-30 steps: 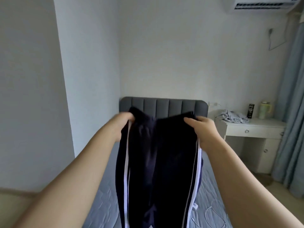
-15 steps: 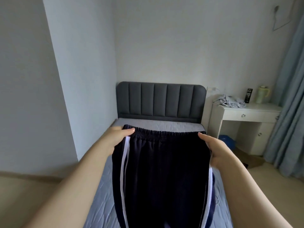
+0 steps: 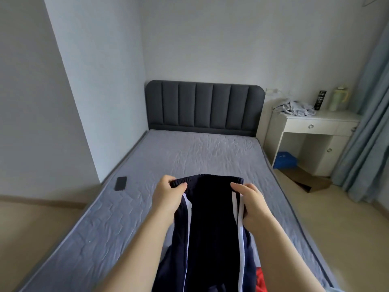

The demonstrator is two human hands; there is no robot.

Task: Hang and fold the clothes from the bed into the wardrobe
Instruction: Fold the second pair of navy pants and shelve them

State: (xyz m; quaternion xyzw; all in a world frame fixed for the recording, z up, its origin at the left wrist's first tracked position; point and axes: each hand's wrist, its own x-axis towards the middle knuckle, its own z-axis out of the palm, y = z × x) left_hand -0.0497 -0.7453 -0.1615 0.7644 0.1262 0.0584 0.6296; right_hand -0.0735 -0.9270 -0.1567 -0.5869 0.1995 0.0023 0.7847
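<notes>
Two bare hands hold a pair of dark navy track trousers (image 3: 212, 224) with white side stripes by the waistband, above a grey quilted bed (image 3: 189, 161).

The left hand (image 3: 168, 197) is closed on the elastic waistband's left corner, thumb on top; the right hand (image 3: 251, 202) pinches the right corner, fingers curled over the stripe. The trousers hang between the hands, their legs bunched in a heap below the wrists and running out of view. A red cloth (image 3: 261, 281) lies just under the right forearm. A black phone (image 3: 120, 183) lies on the bed, well to the left of the left hand. Likely risks: the bunched legs may drag the red cloth along when lifted, and an uneven grip could leave the legs twisted, spoiling the fold.
</notes>
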